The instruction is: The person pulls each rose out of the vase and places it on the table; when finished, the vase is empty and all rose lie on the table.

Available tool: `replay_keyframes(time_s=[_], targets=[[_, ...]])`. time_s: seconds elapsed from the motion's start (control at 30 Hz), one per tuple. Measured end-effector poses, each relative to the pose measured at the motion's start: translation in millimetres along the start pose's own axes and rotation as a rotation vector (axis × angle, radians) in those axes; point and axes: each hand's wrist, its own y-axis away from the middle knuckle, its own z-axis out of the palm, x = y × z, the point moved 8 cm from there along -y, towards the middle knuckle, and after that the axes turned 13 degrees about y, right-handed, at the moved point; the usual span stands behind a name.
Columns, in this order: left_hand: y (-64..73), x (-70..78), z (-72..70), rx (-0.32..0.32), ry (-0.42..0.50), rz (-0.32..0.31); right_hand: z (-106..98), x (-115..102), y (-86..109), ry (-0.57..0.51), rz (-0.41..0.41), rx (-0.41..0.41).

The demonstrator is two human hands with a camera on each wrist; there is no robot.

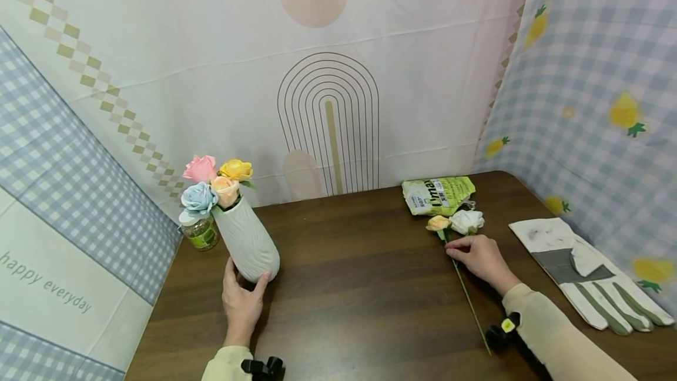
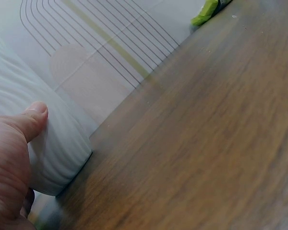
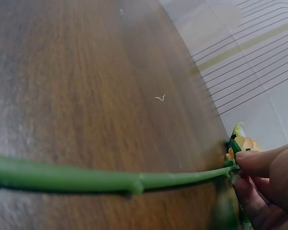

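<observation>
A white ribbed vase (image 1: 247, 243) stands at the left of the table, holding a pink rose (image 1: 200, 167), a yellow rose (image 1: 236, 169), a light blue rose (image 1: 198, 197) and a peach rose (image 1: 225, 190). Round its lower part curls my left hand (image 1: 242, 304), the thumb (image 2: 36, 115) lying along the vase's side in the left wrist view. My right hand (image 1: 482, 258) pinches the green stem (image 3: 110, 181) of a pale orange rose (image 1: 438, 223) just below its bloom. Beside that bloom is a white rose (image 1: 468, 221), its stem hidden.
Behind the vase stands a small jar (image 1: 202, 234) with a green label. A green and white packet (image 1: 439, 195) lies at the back right. White work gloves (image 1: 587, 275) with grey and green parts lie near the right edge of the brown table (image 1: 359, 287). Patterned curtains hang around it.
</observation>
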Motion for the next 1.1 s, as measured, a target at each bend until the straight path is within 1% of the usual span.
replay_keyframes(time_s=[0.1, 0.2, 0.27, 0.37, 0.43, 0.5, 0.6, 0.7, 0.83, 0.93, 1.1], targets=[[0.2, -0.3, -0.1, -0.002, -0.002, -0.004, -6, -3, 0.3, 0.002, -0.006, 0.022], [0.5, 0.3, 1.1, -0.007, -0.001, -0.004, -16, -10, 0.1, 0.009, -0.022, 0.063], [0.7, 0.6, 1.4, -0.007, 0.003, 0.000, -25, -20, -1.3, 0.012, -0.049, 0.096], [0.8, 1.1, 1.3, -0.005, 0.007, 0.008, -42, -45, -6.1, -0.005, -0.111, 0.149], [0.6, 1.1, 1.4, -0.006, 0.009, 0.013, -53, -67, -10.9, -0.041, -0.153, 0.159], [0.5, 0.8, 1.1, -0.003, 0.008, 0.015, -62, -92, -16.0, -0.093, -0.188, 0.139], [0.4, 0.2, 0.5, 0.002, 0.006, 0.010, -69, -133, -23.9, -0.168, -0.235, 0.092], [0.5, -0.2, 0.1, 0.000, 0.005, 0.001, -72, -177, -30.3, -0.234, -0.293, 0.067], [1.2, -1.0, 0.1, -0.008, 0.008, -0.015, -71, -235, -38.0, -0.319, -0.375, 0.043], [1.5, -0.2, 0.1, -0.010, 0.008, -0.017, -68, -276, -41.4, -0.374, -0.420, 0.013], [1.0, 1.6, 0.7, -0.008, -0.005, -0.007, -62, -333, -44.9, -0.436, -0.474, 0.001]])
